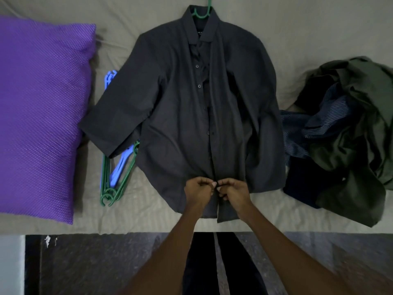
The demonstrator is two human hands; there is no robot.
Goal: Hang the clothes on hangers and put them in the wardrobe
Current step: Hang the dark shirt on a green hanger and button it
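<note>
A dark grey button shirt lies flat and face up on the bed, collar at the far end. A green hanger sits inside its collar, hook pointing away. My left hand and my right hand meet at the lower end of the shirt's button strip. Each pinches one edge of the placket, fingers curled, thumbs nearly touching. The buttons higher up look fastened.
The bed sheet is beige. A purple pillow lies at the left. Spare green and blue hangers lie partly under the shirt's left sleeve. A heap of olive, striped and dark clothes lies at the right. Dark floor runs below the bed edge.
</note>
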